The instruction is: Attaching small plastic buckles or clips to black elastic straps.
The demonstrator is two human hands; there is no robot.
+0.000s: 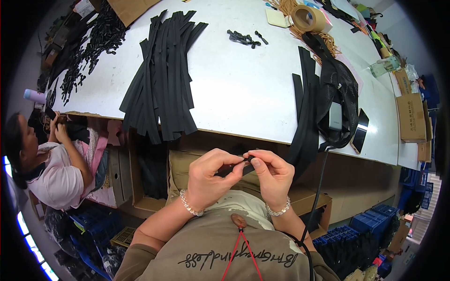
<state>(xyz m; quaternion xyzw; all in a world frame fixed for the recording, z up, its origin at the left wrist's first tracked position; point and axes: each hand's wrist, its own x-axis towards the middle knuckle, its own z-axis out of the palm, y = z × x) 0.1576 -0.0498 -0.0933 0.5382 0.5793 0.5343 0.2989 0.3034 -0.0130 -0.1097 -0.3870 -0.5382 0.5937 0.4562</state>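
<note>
In front of my chest, just off the table's front edge, both hands are closed on a small black piece (250,158). My left hand (206,175) pinches it between thumb and index finger. My right hand (273,174) pinches it from the other side, fingertips nearly touching the left ones. A stretch of black strip shows below and between the fingers; how it joins the small piece is hidden. A long bundle of flat black strips (164,75) lies on the table to the left, its ends overhanging the edge. More black strips (307,107) hang over the edge to the right.
Small black pieces (243,39) lie mid-table; a heap of them (101,40) is far left. At right are a black mesh bag (340,79), a phone (360,131) and a tape roll (308,18). A co-worker (58,168) sits left. A black cable (318,187) hangs by my right arm.
</note>
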